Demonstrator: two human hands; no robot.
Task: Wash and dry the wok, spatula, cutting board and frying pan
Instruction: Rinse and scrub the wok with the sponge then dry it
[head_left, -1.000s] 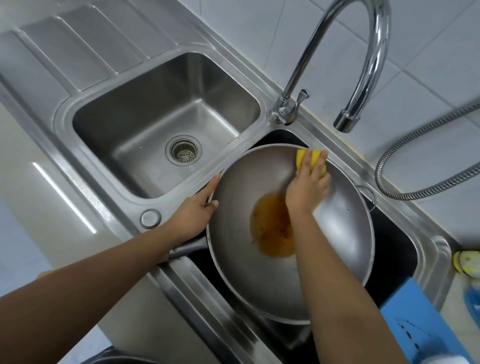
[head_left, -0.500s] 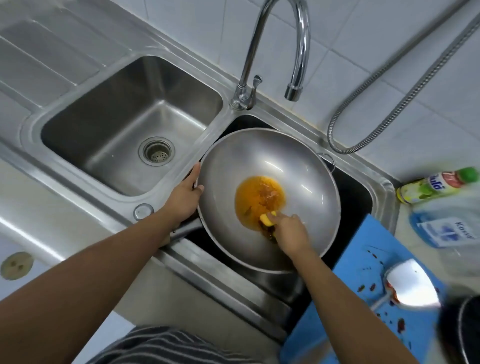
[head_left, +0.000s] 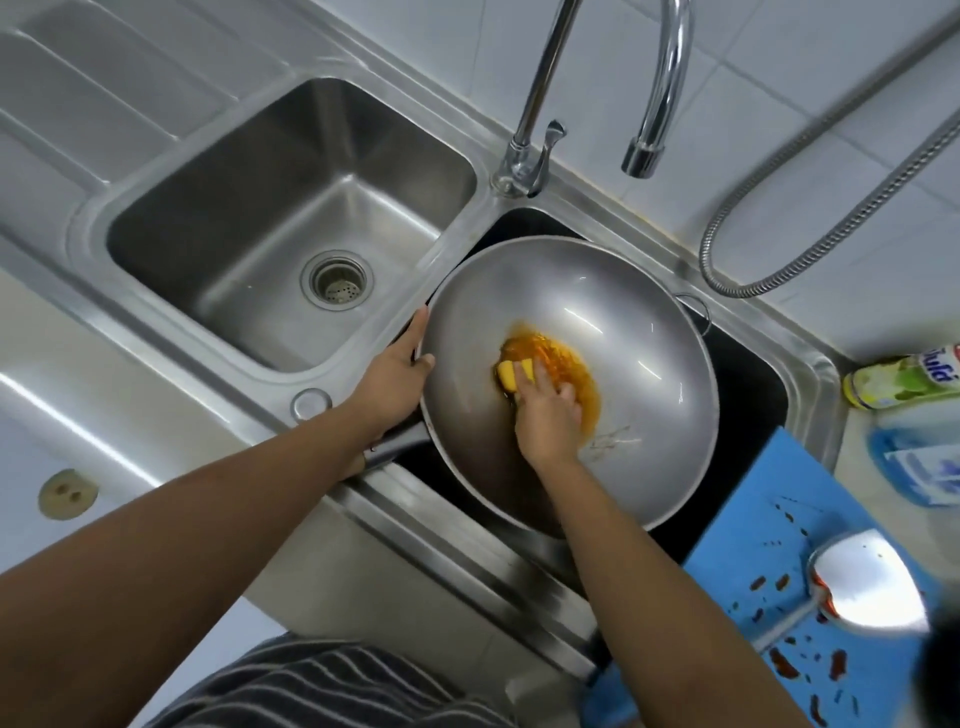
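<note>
A grey steel wok (head_left: 628, 332) sits tilted in the right basin of the sink (head_left: 810, 364), with an orange greasy patch (head_left: 576, 364) at its bottom. My left hand (head_left: 397, 376) grips the wok's left rim, just above its handle (head_left: 395, 449). My right hand (head_left: 548, 410) presses a yellow sponge (head_left: 511, 374) onto the orange patch. A blue cutting board (head_left: 769, 514) spotted with red sauce lies at the lower right, and a steel spatula (head_left: 867, 587) rests on it.
The left basin (head_left: 270, 218) has a drain strainer (head_left: 336, 279). A chrome tap (head_left: 644, 150) arches over the wok. A metal hose (head_left: 831, 218) runs along the tiled wall. A dish soap bottle (head_left: 904, 376) and a plastic pack (head_left: 919, 462) lie at the right.
My right hand has drawn the sponge from the wok's far rim down to the orange patch and keeps rubbing there. The left hand has stayed on the rim. The view has shifted right.
</note>
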